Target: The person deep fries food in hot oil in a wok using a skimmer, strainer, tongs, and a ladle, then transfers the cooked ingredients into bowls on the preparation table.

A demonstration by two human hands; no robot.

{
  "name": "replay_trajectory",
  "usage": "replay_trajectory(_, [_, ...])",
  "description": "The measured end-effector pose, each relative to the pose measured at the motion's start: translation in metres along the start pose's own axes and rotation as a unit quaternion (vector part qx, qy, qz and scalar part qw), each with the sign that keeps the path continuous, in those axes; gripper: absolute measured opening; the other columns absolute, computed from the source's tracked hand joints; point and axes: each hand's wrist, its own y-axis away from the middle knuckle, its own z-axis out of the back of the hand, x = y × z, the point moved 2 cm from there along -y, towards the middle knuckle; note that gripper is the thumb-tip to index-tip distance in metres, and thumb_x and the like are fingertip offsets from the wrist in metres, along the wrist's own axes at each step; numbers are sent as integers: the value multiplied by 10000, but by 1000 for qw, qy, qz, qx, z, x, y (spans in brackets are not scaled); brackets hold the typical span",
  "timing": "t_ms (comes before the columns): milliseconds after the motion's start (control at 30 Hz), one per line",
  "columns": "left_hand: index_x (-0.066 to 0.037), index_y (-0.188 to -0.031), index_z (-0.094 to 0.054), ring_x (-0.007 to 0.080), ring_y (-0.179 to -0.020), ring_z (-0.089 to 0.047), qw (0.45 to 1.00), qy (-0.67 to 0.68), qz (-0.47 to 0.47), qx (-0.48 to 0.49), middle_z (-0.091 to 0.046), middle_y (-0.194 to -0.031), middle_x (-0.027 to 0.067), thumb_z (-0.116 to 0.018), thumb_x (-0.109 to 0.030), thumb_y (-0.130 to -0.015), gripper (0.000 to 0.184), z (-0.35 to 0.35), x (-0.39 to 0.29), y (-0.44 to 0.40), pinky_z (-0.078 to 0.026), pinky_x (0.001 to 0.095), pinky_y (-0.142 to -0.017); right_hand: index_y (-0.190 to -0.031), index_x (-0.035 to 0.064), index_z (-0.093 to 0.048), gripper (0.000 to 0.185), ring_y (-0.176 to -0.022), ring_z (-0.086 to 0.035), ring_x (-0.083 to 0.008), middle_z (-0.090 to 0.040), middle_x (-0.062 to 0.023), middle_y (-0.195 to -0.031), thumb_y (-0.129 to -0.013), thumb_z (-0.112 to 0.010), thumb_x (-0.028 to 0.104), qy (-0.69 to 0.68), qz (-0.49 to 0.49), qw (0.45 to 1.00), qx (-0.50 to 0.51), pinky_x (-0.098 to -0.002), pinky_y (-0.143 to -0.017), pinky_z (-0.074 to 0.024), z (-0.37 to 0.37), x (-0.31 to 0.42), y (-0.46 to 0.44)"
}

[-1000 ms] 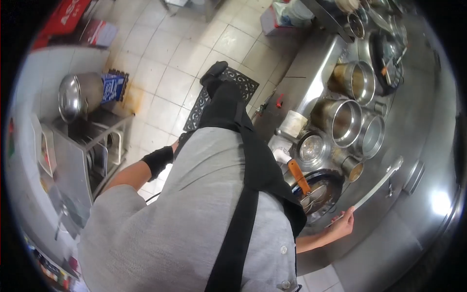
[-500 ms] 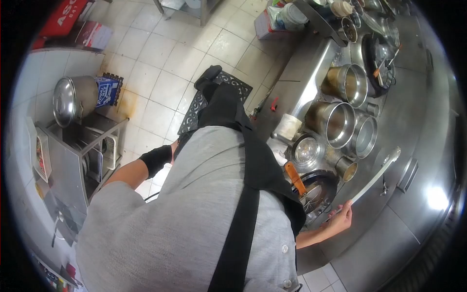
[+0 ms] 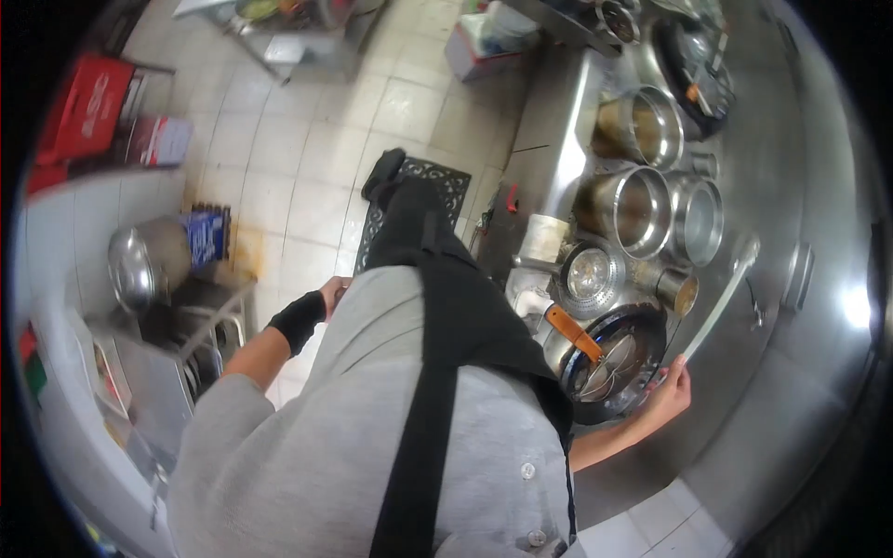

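Your right hand (image 3: 668, 389) has its fingers clamped on the pale bar (image 3: 721, 302) beside the wok (image 3: 653, 327); left hand (image 3: 334, 293): finger state indeterminable.

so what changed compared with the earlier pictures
The view swung, bringing more of the grey metal table in at the top. More of the bare left hand now shows. The right hand keeps its grip on the long, pale bar; the round steel pots stay put.

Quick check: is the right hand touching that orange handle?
Apart. The head view shows part of the wok between the right hand and the orange handle; the fingers hold a long pale bar instead.
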Motion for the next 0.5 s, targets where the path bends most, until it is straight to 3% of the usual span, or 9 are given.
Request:
replay_trajectory(67, [-72,-1215,-669,245,-824,-694,976,123,173,-41,-742,-1030,101,-448,-489,-1002,517,-4,-78,9,-564,406,-781,-1012,-14,-711,407,-530,-495,-77,-590,-30,-711,-962,-703,390,26,10,1000,11,-259,-462,-375,13,-9,-35])
replay_trajectory(100, [-103,-1259,-650,259,-941,-690,993,6,97,-66,-721,-1124,119,-446,-475,-997,499,9,-105,9,-554,401,-831,-1045,-14,-716,398,-558,-526,-103,-614,-51,-732,-959,-699,375,48,65,997,-1,-283,-510,-417,17,-12,-58])
replay_trajectory(133, [-100,-1340,-593,288,-1087,-650,988,80,50,-121,-670,-1251,133,-450,-452,-995,513,0,-132,18,-525,435,-912,-1078,-13,-721,393,-587,-556,-129,-637,-72,-754,-957,-694,360,72,116,991,-16,-307,-558,-458,14,-11,-80])
replay_trajectory(167, [-104,-1399,-536,313,-1196,-594,981,112,31,-154,-611,-1348,139,-459,-437,-992,532,10,-149,12,-483,491,-983,-1197,2,-694,410,-770,-677,-246,-709,-161,-885,-938,-693,320,181,125,975,-32,-371,-745,-525,12,15,-93])
replay_trajectory(200, [-102,-1413,-516,311,-1210,-585,981,110,49,-153,-595,-1375,125,-451,-420,-988,535,35,-158,-3,-470,507,-1001,-1231,29,-688,401,-976,-699,-359,-716,-236,-1051,-938,-664,302,239,159,955,-68,-420,-868,-523,5,11,-127])
replay_trajectory(233, [-106,-1424,-505,295,-1207,-583,982,101,38,-158,-597,-1366,111,-454,-401,-986,530,40,-183,-2,-478,490,-987,-1266,70,-677,420,-1150,-636,-421,-684,-245,-1192,-933,-640,323,258,140,954,-57,-459,-957,-495,-5,23,-150])
replay_trajectory(333, [-93,-1491,-445,310,-1271,-547,981,67,-5,-183,-564,-1416,127,-362,-346,-1006,553,52,-246,0,-454,495,-1028,-1279,147,-686,401,-1176,-622,-420,-681,-195,-1235,-917,-591,291,352,41,935,-13,-507,-973,-498,-52,41,-225])
replay_trajectory(433, [-85,-1524,-411,322,-1303,-537,983,25,-41,-178,-536,-1457,152,-366,-328,-1033,550,50,-297,11,-447,497,-1049,-1202,45,-696,375,-1142,-654,-399,-688,-216,-1214,-888,-617,234,390,44,920,7,-500,-942,-538,-112,0,-323])
replay_trajectory(500, [-87,-1510,-429,323,-1300,-541,984,3,-44,-172,-532,-1463,152,-413,-336,-1038,534,57,-314,24,-450,501,-1054,-1151,14,-705,351,-1101,-673,-404,-702,-230,-1163,-874,-636,219,415,26,909,18,-487,-913,-555,-115,-9,-307])
